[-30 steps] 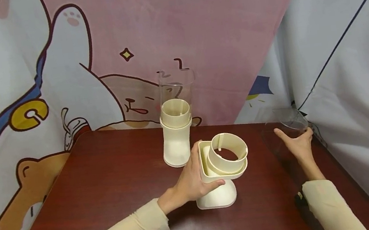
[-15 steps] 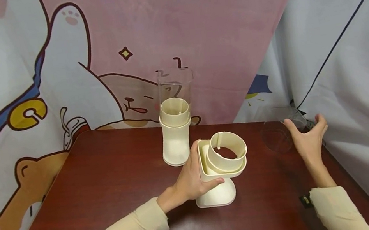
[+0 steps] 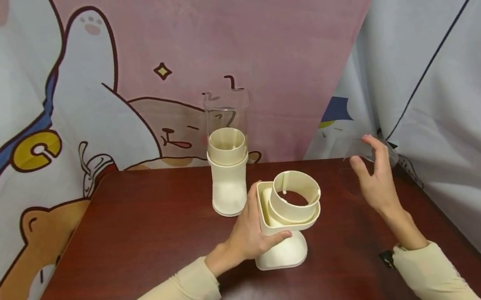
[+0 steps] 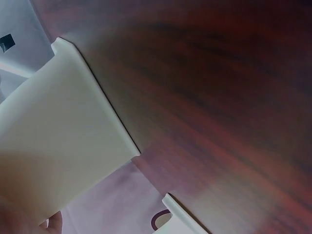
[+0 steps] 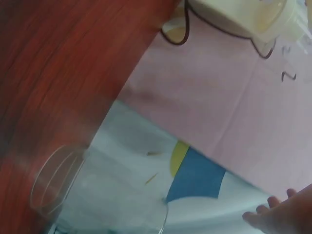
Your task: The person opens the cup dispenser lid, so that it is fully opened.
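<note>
A cream plastic stand with an upright round collar stands on the table. My left hand grips it from the left, thumb across the front; the fingers behind are mostly hidden. The left wrist view shows the stand's smooth side up close. My right hand is raised with fingers extended, holding nothing, beside a clear cylinder. That cylinder appears to stand on the table's far right; its outline is faint in the head view, partly behind the hand.
A similar cream stand is at the back, with a clear tube fitted over its collar. The dark red table meets a printed cloth behind. A grey-white cloth hangs along the right side.
My right hand has come off the clear cylinder, shifted right, then swung back left with its fingers pointing up. My left hand keeps its grip on the cream stand in the same place.
</note>
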A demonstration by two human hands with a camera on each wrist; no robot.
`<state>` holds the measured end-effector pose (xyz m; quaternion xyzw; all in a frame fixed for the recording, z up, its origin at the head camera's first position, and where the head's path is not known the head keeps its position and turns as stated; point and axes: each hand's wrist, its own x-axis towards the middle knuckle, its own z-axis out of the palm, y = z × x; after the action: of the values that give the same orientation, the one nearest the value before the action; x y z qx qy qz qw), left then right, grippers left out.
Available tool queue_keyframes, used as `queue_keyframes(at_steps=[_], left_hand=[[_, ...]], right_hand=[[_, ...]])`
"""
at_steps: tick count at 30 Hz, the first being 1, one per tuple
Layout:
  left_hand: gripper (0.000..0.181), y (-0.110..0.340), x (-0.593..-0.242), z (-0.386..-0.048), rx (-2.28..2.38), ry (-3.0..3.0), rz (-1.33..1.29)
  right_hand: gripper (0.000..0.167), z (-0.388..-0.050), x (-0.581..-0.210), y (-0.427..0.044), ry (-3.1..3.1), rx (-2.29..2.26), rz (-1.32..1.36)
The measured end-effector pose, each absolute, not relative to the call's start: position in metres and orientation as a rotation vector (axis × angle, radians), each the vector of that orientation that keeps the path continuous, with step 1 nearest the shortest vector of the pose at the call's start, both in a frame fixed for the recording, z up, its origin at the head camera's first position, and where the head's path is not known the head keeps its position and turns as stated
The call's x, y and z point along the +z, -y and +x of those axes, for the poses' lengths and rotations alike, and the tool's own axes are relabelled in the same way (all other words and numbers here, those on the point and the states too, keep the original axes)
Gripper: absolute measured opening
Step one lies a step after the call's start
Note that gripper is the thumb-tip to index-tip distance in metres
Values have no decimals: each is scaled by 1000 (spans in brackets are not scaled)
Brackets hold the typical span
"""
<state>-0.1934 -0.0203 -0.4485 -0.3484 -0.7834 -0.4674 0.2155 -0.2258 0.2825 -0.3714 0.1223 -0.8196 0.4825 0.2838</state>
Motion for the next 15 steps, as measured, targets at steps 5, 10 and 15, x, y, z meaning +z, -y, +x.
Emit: queue_keyframes(at_steps=[5, 10, 15], left_hand=[[115, 20, -447, -196, -1302, 2175, -966], [117, 21, -445, -197, -1292, 2199, -954], [117, 22, -446, -198, -1305, 2204, -964]], right_hand=[[53, -228, -373, -267, 2186, 1336, 494], [68, -227, -379, -245, 2172, 1419, 719], [83, -221, -384, -214, 2159, 1534, 1030]])
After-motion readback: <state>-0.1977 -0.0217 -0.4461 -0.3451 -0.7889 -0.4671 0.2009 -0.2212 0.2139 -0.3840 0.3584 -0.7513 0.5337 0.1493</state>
